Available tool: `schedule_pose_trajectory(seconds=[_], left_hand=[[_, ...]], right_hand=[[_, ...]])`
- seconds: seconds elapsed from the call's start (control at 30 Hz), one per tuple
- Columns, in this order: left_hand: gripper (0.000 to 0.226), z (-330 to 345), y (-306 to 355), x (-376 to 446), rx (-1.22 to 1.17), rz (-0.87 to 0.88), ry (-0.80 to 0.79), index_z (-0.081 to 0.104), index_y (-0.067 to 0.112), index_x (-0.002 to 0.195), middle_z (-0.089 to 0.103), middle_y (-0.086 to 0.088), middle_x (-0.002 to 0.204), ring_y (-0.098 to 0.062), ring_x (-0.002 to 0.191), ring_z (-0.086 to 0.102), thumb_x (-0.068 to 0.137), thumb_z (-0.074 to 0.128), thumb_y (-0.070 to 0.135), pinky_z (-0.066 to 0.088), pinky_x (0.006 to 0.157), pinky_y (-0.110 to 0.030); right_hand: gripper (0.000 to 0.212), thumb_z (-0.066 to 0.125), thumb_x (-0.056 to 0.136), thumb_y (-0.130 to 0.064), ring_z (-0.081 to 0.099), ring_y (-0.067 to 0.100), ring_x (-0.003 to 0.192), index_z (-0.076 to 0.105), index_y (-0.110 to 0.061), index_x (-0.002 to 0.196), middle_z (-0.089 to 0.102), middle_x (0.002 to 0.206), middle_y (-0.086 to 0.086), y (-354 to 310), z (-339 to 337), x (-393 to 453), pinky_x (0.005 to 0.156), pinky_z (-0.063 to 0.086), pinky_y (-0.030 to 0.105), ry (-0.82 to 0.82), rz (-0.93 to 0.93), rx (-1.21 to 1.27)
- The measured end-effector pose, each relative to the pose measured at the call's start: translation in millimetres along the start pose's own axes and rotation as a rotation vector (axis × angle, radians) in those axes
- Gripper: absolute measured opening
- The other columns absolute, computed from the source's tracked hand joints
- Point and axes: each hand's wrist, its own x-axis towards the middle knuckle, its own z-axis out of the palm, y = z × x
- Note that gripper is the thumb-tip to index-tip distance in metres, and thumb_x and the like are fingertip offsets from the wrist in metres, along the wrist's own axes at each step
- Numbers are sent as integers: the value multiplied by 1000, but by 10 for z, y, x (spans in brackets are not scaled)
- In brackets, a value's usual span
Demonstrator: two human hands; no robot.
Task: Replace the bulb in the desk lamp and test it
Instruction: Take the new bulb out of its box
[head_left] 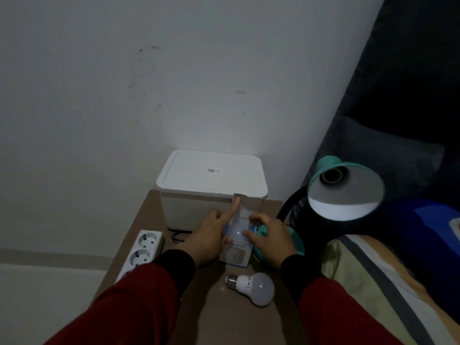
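Observation:
A teal desk lamp (346, 189) stands at the table's right; its shade faces me and the socket (332, 176) inside is empty. A bare white bulb (254, 288) lies on the brown table (216, 317) near me. Behind it stands a white bulb box (236, 256) with its top flap (249, 204) lifted. My left hand (211, 239) grips the box's left side, index finger stretched up along the flap. My right hand (270, 239) has its fingers on the rounded bulb (236, 232) showing at the box's open top.
A white lidded storage box (211, 178) sits at the back of the table against the wall. A white power strip (142, 252) lies along the left edge, with a black cable behind it. A bed with a striped blanket (378, 282) adjoins on the right.

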Motion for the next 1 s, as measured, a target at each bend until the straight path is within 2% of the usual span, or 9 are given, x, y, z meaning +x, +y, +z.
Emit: schedule_pose_trajectory(seconds=[0.13,0.23,0.4,0.57,0.7,0.8,0.9,1.0], left_hand=[[98,-8,3,21,0,-26,-30,-29,53,128,50,-14,123,-26,110,52,93,56,23,41,99,-35],[100,1,-21,40,-1,-20,-28,-29,54,128,52,-16,118,-28,106,54,92,58,22,42,94,-33],[100,12,-5,36,-33,-39,-13,-24,51,135,51,-17,123,-29,113,53,90,60,20,41,101,-35],[98,24,13,5,-70,-40,16,-22,52,132,52,-18,122,-31,115,52,91,59,17,39,104,-35],[95,25,50,-20,-98,-63,22,-17,48,141,51,-19,125,-32,117,51,91,58,15,40,106,-38],[100,37,68,-50,-113,-73,39,-20,54,138,51,-18,131,-30,119,51,90,60,17,41,107,-42],[110,75,88,-57,-147,-71,62,-28,67,122,54,-15,131,-27,117,54,87,64,19,44,106,-44],[108,96,155,-83,-153,-103,86,-24,57,133,55,-15,132,-28,117,56,86,66,19,46,104,-42]], right_hand=[[56,76,74,-37,59,18,113,61,-16,124,65,124,3,-35,17,124,99,47,31,-96,45,-61],[64,76,71,-44,58,19,116,59,-16,127,63,128,3,-91,21,193,103,46,38,-202,73,-145],[54,73,76,-37,59,20,115,61,-17,124,64,126,3,-141,19,255,102,47,38,-298,62,-168],[59,76,76,-28,58,21,114,56,-11,128,62,127,8,-226,-29,188,97,46,29,-172,54,-71],[57,77,75,-22,56,18,107,55,-13,126,60,123,8,-281,-134,46,88,44,22,-10,10,108],[61,77,75,-22,54,20,110,51,-13,130,55,125,10,-297,-197,-103,90,44,23,42,-9,149],[63,74,78,-20,51,22,116,47,-16,135,49,127,11,-302,-229,-257,91,40,19,30,-3,132],[61,71,80,-17,52,24,117,46,-18,136,47,128,13,-314,-255,-336,91,38,19,72,24,179]])
